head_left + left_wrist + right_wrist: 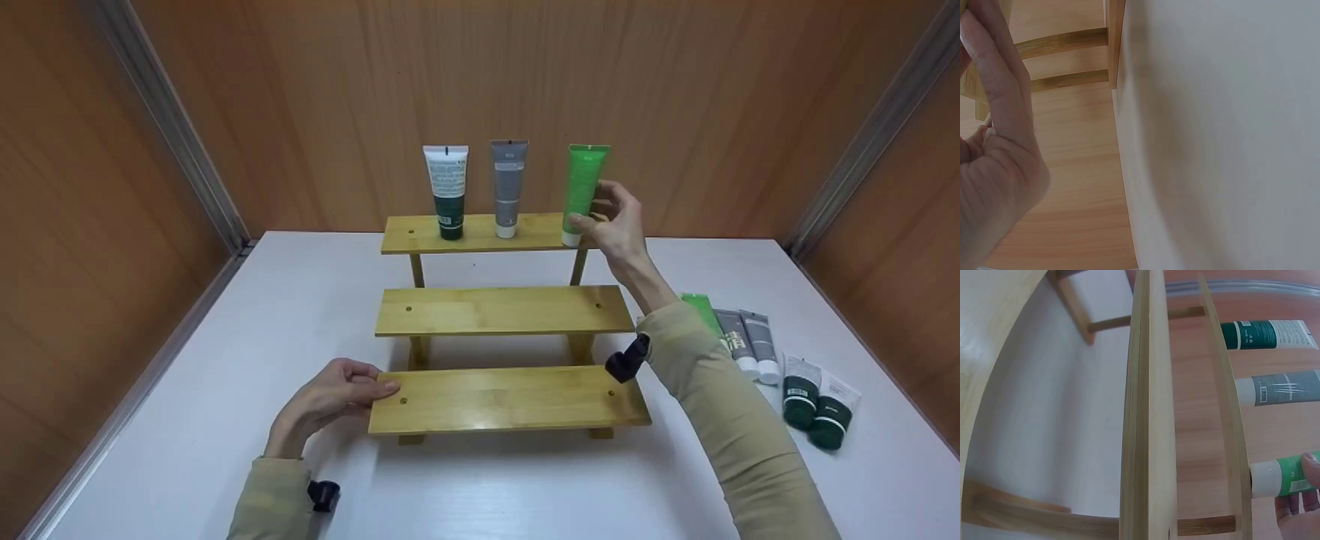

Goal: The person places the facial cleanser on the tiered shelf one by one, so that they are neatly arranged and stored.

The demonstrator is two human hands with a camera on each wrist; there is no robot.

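Tabletop (187, 427) flanks rack (506, 401); right hand (621, 229) grips green tube (583, 184) near shelf (478, 234) edge.

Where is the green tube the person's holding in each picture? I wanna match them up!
Head: green tube is above the middle, a bit right.
Left wrist: not in it.
Right wrist: green tube at the right edge, low down.
Shared landmark: the wooden stand, seen in all three views.

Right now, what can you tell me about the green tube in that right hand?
The green tube is bright, plastic-looking, with pale markings, a flat end uppermost and a white cap below. The right hand's grip pinches it nearly upright, near the right end of the top shelf, its cap touching or almost touching that shelf.
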